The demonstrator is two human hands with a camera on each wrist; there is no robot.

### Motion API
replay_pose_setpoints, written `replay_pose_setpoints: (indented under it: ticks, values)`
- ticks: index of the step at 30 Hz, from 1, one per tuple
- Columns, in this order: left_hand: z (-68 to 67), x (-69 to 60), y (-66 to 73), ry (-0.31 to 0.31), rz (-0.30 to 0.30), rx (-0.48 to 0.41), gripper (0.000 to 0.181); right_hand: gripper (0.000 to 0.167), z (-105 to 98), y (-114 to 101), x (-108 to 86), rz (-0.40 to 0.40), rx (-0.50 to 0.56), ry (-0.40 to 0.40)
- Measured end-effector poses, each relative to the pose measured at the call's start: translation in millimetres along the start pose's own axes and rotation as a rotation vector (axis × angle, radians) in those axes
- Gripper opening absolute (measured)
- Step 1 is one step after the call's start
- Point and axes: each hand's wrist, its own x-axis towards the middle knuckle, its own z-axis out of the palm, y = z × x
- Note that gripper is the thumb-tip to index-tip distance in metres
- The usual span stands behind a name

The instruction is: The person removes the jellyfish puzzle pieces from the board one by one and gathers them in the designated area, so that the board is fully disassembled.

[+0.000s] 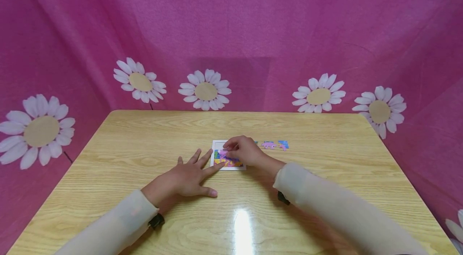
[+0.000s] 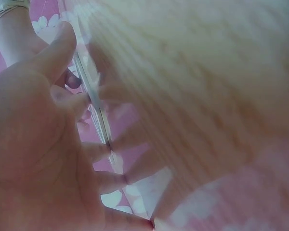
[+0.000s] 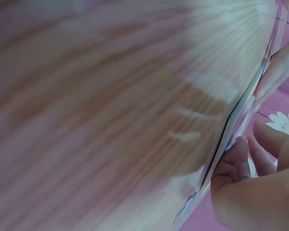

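Observation:
A small white-framed puzzle [image 1: 228,168] lies on the table, its lower part filled with colourful picture pieces. My left hand [image 1: 189,176] rests palm down with fingers spread, its fingertips on the frame's left and lower edge. In the left wrist view the left hand [image 2: 43,144] has its fingertips against the surface. Over the puzzle, my right hand [image 1: 247,152] bends its fingers and thumb round a pink piece [image 1: 223,153], partly hidden by them. The right wrist view shows the right hand [image 3: 260,183] with curled fingers close to the frame's edge.
Right of the frame lie loose pieces: a pink one with an eye [image 1: 269,145] and a blue-and-pink one [image 1: 283,144]. Another is partly hidden behind the right hand. The wooden table [image 1: 152,134] meets a pink curtain [image 1: 231,25] with daisies at its back edge.

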Motion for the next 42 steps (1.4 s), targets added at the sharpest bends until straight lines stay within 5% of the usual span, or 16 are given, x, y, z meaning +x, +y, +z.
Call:
replay_pose_setpoints:
  ticks: [25,42]
  values:
    - [0.0,0.3,0.9,-0.006,-0.004,0.011,0.086,0.022,13,-15,9.1,0.185,-0.082,-0.064]
    - [-1.6,0.6,2.8,-0.016,-0.008,0.008,0.086,0.021,13,-18,7.8,0.159,0.039,-0.034]
